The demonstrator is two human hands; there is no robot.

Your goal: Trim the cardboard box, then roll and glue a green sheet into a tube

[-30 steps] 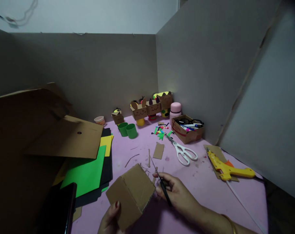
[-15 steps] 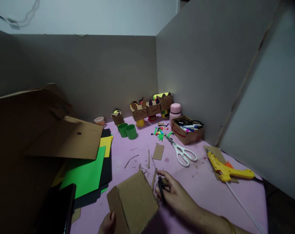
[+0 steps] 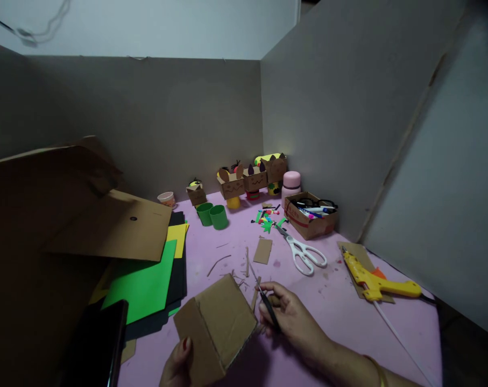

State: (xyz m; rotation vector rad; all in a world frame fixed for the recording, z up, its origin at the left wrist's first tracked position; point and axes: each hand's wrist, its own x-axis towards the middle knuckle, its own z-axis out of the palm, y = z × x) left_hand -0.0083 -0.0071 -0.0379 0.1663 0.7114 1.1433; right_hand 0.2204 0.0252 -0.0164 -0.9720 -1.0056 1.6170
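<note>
My left hand (image 3: 177, 364) grips a folded piece of brown cardboard (image 3: 224, 322) by its lower left side, thumb on top. The cardboard is tilted above the pink table (image 3: 300, 355), and a crease runs across it. Just right of it, my right hand (image 3: 290, 317) is closed around the handles of small black-handled scissors (image 3: 270, 310). Their thin blades point up and away, close to the cardboard's right edge. Thin cardboard strips and scraps (image 3: 240, 279) lie beyond the cardboard, and a small cardboard rectangle (image 3: 263, 251) lies farther back.
White-handled scissors (image 3: 305, 255) and a yellow glue gun (image 3: 379, 278) lie to the right. Behind are a box of pens (image 3: 310, 217), a pink bottle (image 3: 291, 185), green cups (image 3: 218, 217) and cardboard-headed figures (image 3: 231, 188). Coloured sheets (image 3: 145, 285) and a dark phone-like object (image 3: 100, 344) lie left.
The cardboard has turned and tilted slightly in my left hand, showing more of its lower edge. The black-handled scissors have rotated, with the blades now showing more plainly.
</note>
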